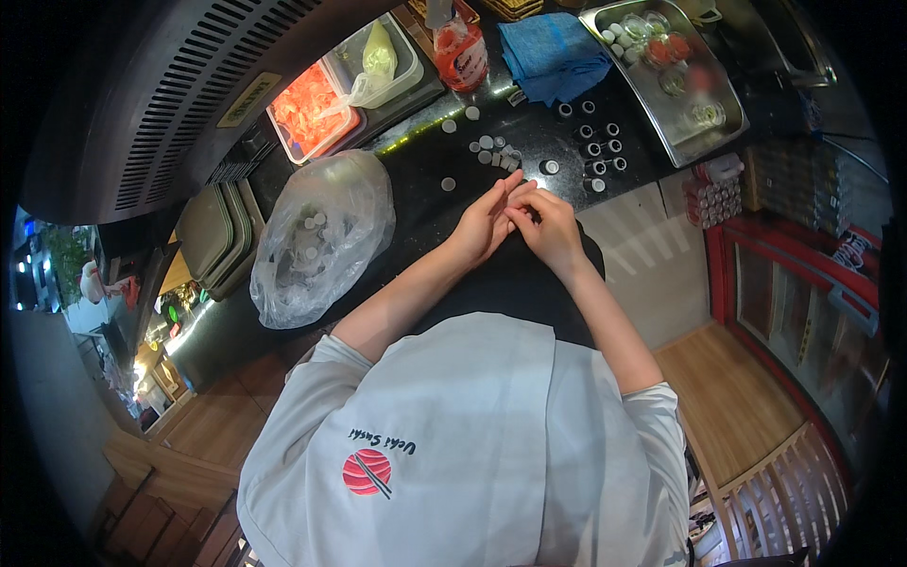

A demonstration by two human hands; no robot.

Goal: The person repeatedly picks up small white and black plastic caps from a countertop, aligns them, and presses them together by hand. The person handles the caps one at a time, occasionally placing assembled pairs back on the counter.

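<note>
Over the counter's near edge, my left hand (482,229) is held palm up with its fingers stretched out. My right hand (549,229) meets it, with bent fingers pinched together over the left fingers. Whatever lies between the two is too small or hidden to make out. Just beyond the fingertips is a loose group of small whitish round caps (487,143), some lying flat and some on their sides. Several small dark containers with pale rims (593,149) stand to the right. On the left, a clear plastic bag (331,213) lies with several similar caps inside.
Behind the counter (416,203) sit a tub of orange-pink slices (316,106), a clear tub (408,74) with a piping bag, a red-labelled bottle (459,59) and a blue cloth (557,52). A steel tray (675,142) holds small clear cups at the back right. Green trays (206,231) lean at left.
</note>
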